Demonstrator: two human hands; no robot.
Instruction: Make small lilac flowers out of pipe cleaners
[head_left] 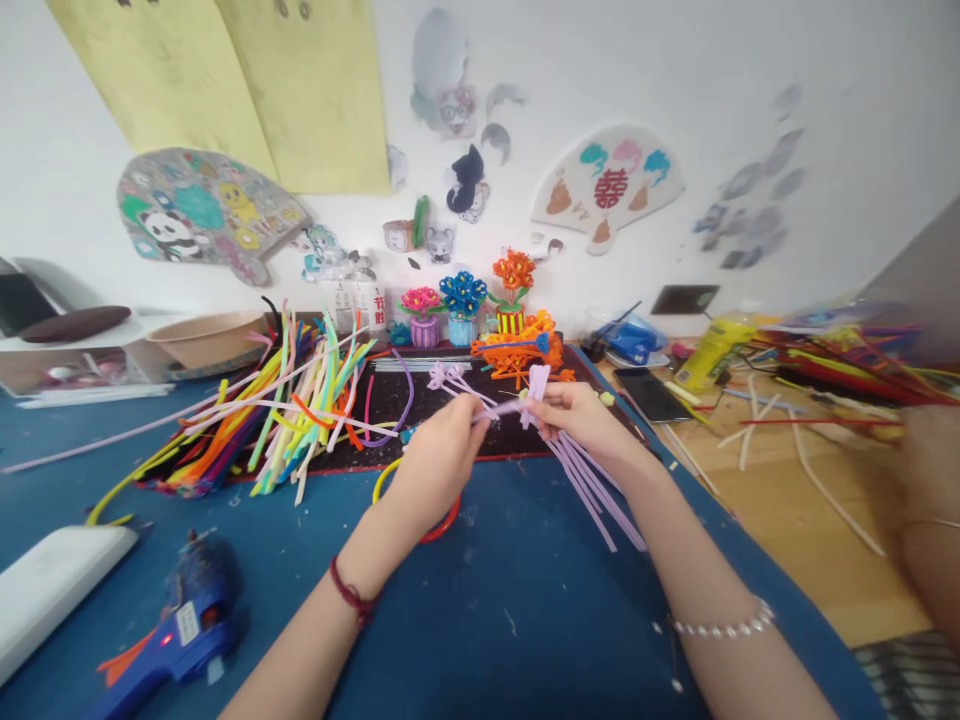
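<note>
In my right hand [574,415] is a bundle of lilac pipe cleaners [589,490], its long ends hanging down toward me and its short looped tops above my fingers. The thumb and fingers of my left hand [442,450] pinch a lilac strand that runs across to the bundle. Just beyond my left hand, a small lilac pipe-cleaner flower [446,375] lies on the dark mat [360,455]. Under my left wrist, yellow and red rings [450,522] partly show.
Loose coloured pipe cleaners [300,410] are heaped at the left. A blue glue gun [187,630] lies at the near left, by a white power strip [67,580]. Small pipe-cleaner flower pots [463,330] stand at the back. At the right are a phone [651,395] and another person's blurred arm [930,500].
</note>
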